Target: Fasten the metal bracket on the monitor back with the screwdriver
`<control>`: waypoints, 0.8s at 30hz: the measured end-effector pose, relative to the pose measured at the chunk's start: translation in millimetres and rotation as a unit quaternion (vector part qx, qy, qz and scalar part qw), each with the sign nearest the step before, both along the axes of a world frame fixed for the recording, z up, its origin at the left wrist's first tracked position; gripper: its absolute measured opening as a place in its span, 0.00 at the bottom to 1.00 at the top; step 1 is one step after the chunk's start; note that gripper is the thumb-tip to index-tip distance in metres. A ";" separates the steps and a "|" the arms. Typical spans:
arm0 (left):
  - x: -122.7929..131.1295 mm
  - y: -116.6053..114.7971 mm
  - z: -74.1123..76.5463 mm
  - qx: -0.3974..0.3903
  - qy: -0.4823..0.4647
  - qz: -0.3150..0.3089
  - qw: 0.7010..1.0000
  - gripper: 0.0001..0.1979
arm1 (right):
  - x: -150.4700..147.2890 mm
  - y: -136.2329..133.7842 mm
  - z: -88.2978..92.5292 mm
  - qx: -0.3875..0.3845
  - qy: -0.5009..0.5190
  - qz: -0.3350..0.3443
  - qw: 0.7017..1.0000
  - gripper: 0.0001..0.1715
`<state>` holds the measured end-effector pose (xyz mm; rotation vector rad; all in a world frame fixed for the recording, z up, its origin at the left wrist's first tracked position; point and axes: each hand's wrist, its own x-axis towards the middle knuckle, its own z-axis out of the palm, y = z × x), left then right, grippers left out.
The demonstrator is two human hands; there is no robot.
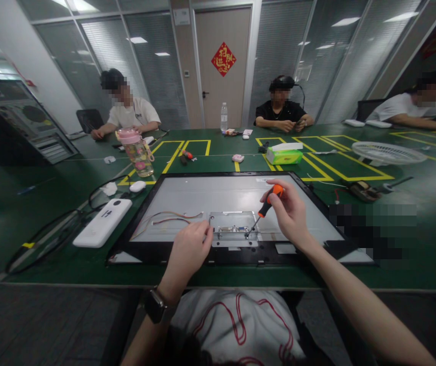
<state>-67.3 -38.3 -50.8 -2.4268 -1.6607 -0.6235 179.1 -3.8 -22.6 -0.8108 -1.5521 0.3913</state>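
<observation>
A flat display panel (195, 190) with a black frame lies back side up in front of me. On its near middle sits a metal bracket (233, 218) with connector ports. My right hand (292, 216) grips a screwdriver (267, 201) by its orange and black handle. The shaft slants down left, its tip at a screw spot on the bracket's near right part. At the bracket's left edge, my left hand (191, 249) has its fingers closed on that edge; the fingertips are partly hidden. Thin coloured wires (172, 216) lie on the panel, left of the bracket.
Left of the panel are a white power bank (103, 223), a black cable loop (42, 244) and a pink-lidded bottle (136, 152). Beyond it stand a green tissue pack (284, 153) and a water bottle (223, 117). A white round grille (387, 152) lies right. Several people sit across the table.
</observation>
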 end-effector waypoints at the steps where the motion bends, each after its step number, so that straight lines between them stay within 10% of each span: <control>1: 0.2 0.3 0.3 0.001 0.000 0.000 1.000 0.10 | 0.0 -0.1 -0.1 0.000 0.000 0.001 1.000 0.14; 24: 0.8 1.2 0.4 0.006 0.000 0.000 1.000 0.10 | 2.3 -0.4 -0.6 0.007 -0.003 0.007 1.000 0.15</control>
